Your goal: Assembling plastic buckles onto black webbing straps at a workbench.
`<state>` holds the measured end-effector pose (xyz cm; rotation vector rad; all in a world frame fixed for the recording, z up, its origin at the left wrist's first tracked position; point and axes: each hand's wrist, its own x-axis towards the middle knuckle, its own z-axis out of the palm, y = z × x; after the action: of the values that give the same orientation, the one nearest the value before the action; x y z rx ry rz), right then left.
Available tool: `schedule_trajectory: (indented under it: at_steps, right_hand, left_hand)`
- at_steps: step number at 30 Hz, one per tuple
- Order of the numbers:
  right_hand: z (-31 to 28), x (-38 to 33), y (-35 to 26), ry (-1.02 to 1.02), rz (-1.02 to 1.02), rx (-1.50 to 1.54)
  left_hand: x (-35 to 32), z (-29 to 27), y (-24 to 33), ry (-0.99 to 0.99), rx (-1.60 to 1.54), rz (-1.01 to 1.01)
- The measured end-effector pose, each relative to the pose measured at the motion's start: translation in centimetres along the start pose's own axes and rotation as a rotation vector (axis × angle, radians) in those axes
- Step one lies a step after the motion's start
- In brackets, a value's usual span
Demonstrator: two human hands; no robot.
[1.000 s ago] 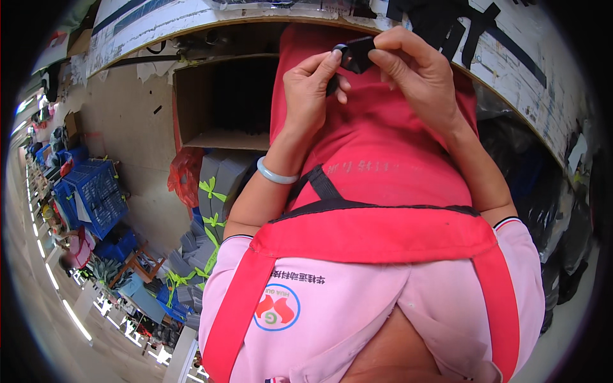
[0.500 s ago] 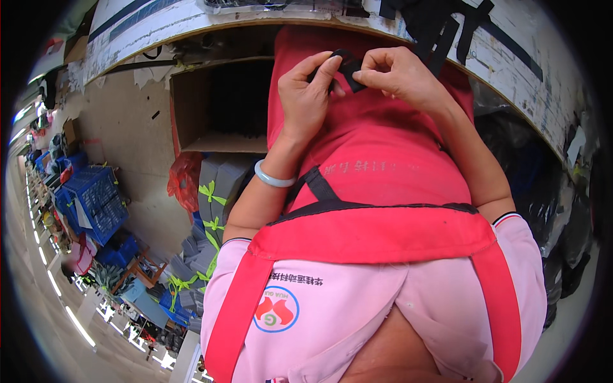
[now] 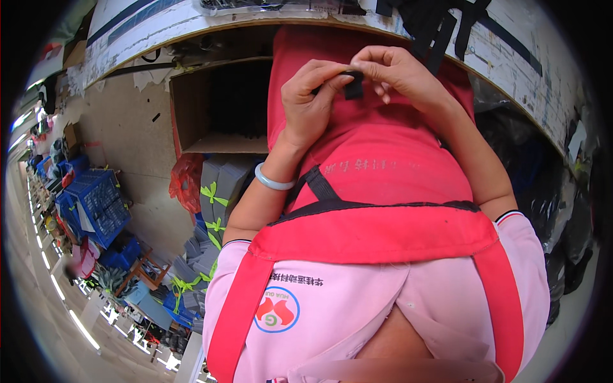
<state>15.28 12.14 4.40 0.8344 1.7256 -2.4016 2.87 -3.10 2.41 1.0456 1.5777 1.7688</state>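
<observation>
Over the lap of my red apron (image 3: pixel 383 137), both hands meet at a small piece of black strap (image 3: pixel 354 87). My left hand (image 3: pixel 310 96), with a pale bangle on its wrist, is closed and pinches the strap between thumb and forefinger. The strap's short end hangs below those fingertips, while the rest is hidden in the hand. My right hand (image 3: pixel 402 75) holds thumb and forefinger pressed together at the strap's upper edge, its other fingers loosely curled. Whether the right fingertips grip the strap or only touch it is hard to see.
Ahead runs the worn edge of a white table (image 3: pixel 255 29), with black straps (image 3: pixel 440 41) hanging over it at the right. A cardboard box (image 3: pixel 220 142) with dark contents sits below at left. Beside it are a red plastic bag (image 3: pixel 186 182), tied grey bundles (image 3: pixel 220 172) and blue crates (image 3: pixel 96 204).
The hands have drawn closer together. My left hand has turned and lowered slightly, and the right fingertips have moved up to the strap's top edge. The strap's short end now hangs down.
</observation>
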Motion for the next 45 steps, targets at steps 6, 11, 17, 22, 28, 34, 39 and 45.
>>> schedule_trajectory:
  at_steps: [6,11,17,22,28,34,39,45]
  right_hand:
    - [-0.8,0.0,0.5,0.103,-0.095,-0.135]
    - [-1.3,0.0,0.3,0.145,-0.073,0.05]
    - [-1.7,0.2,0.9,0.078,-0.082,0.157]
    - [-1.5,0.3,0.4,0.151,-0.224,0.04]
    - [-0.2,1.0,1.2,0.249,-0.323,0.088]
    - [2.6,0.9,-0.1,0.07,-0.256,-0.031]
    - [2.2,1.0,1.2,-0.007,-0.133,-0.21]
    - [4.1,1.3,0.8,-0.143,-0.182,-0.339]
  left_hand:
    - [-0.4,-0.5,0.5,-0.088,0.205,0.166]
    - [-0.8,-0.2,1.2,-0.151,0.356,0.3]
    - [-0.9,0.1,1.6,-0.203,0.389,0.316]
    - [-1.2,0.0,1.6,-0.175,0.399,0.301]
    - [-1.2,-0.4,2.8,-0.136,0.372,0.237]
    - [-2.8,-7.8,5.1,0.052,0.548,-0.011]
    - [-4.3,-15.1,2.8,0.546,0.011,-0.334]
    - [-2.9,-6.3,1.8,0.003,-0.299,-0.479]
